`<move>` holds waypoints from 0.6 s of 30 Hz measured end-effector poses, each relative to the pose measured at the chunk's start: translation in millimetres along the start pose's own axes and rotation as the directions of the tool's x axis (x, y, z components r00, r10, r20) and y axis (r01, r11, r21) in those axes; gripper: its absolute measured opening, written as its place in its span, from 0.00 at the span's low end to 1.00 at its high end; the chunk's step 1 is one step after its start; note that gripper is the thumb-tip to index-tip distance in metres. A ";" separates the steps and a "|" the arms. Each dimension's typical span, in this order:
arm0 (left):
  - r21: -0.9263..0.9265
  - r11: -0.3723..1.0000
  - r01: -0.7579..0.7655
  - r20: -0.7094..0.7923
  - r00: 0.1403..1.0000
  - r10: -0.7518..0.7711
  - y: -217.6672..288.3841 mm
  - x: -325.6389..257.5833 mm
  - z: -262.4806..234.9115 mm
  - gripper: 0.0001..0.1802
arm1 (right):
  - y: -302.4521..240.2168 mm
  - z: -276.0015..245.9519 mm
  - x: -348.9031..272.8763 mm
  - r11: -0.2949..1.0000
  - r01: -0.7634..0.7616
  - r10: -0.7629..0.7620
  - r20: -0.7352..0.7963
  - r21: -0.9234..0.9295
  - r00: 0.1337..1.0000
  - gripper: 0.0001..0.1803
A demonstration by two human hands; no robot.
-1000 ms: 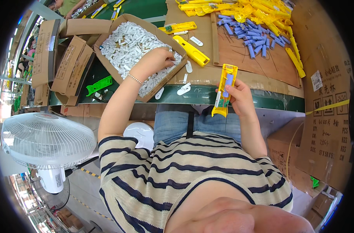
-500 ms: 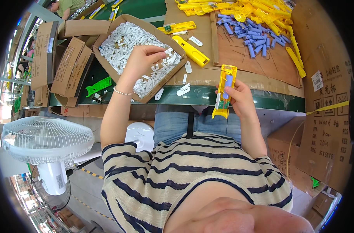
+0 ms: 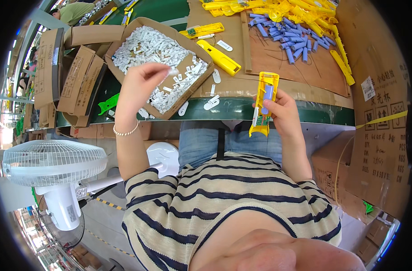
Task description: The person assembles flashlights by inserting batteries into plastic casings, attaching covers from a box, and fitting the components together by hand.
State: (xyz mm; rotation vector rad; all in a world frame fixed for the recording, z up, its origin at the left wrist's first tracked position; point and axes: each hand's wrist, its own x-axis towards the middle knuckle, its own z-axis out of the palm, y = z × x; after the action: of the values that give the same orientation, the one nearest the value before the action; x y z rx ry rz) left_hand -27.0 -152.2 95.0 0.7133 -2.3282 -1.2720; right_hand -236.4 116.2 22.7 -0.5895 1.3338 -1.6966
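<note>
Over the open cardboard box (image 3: 194,86) of small white plastic pieces (image 3: 147,43), my left hand (image 3: 140,88) pinches one small white piece (image 3: 172,72), its outline smeared by motion. My right hand (image 3: 283,112) grips a long yellow plastic housing (image 3: 273,77) upright at the table's front edge. Inside that housing lie a blue cylindrical battery cell (image 3: 268,93) and, lower down, a green circuit board (image 3: 262,120). A narrow white part (image 3: 255,113) shows along its left side. My right thumb rests across the housing; the fingers behind it are partly hidden.
Blue battery cells (image 3: 296,38) and yellow housings (image 3: 314,18) are heaped at the back right. A closed yellow housing (image 3: 219,58) and loose white plates (image 3: 211,103) lie between box and right hand. A green shell (image 3: 108,104) lies left; a white fan (image 3: 54,160) stands below.
My left hand has drawn back left and slightly down across the box, with the white piece in its fingertips. My right hand and the yellow housing have hardly moved.
</note>
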 end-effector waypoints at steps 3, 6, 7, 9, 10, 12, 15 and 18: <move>0.166 0.975 -0.148 0.125 0.984 0.128 13.1 -17.5 39.4 0.09 | -4.1 4.1 3.2 0.998 0.001 0.000 -0.020 0.058 1.000 0.21; 0.331 0.931 -0.153 0.036 0.988 0.150 10.9 -8.1 68.3 0.10 | -6.5 9.8 6.9 1.000 0.020 -0.020 -0.007 0.020 1.000 0.21; 0.424 0.901 -0.090 -0.015 0.994 0.106 8.0 1.4 68.8 0.11 | -6.8 10.0 7.3 1.000 0.022 -0.022 -0.004 0.018 1.000 0.21; 0.454 0.881 -0.136 -0.036 0.985 0.171 -13.9 26.8 57.2 0.11 | -6.4 10.2 5.9 0.998 0.058 -0.058 0.017 -0.016 0.998 0.21; 0.482 0.857 -0.180 -0.053 0.971 0.233 -24.3 37.6 52.5 0.12 | -6.8 10.9 4.9 0.998 0.058 -0.058 0.015 -0.019 0.998 0.21; 0.536 0.825 -0.176 0.054 0.983 0.175 -36.4 54.4 48.6 0.12 | -8.7 12.2 4.7 0.997 0.011 -0.012 0.015 0.071 1.000 0.18; 0.529 0.805 -0.268 0.254 0.955 0.152 -43.8 65.2 56.5 0.12 | -3.3 9.8 4.6 0.998 0.002 -0.002 -0.002 0.062 1.000 0.18; 0.441 0.842 -0.310 0.353 0.923 0.155 -50.3 73.8 67.2 0.13 | -2.2 8.9 5.5 1.000 0.022 -0.021 -0.019 0.019 1.000 0.20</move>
State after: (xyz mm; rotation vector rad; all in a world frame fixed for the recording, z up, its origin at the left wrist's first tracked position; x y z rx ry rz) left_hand -110.7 -175.5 24.6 0.3623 -2.9351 -0.7168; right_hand -232.9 106.9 26.8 -0.5804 1.3273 -1.7339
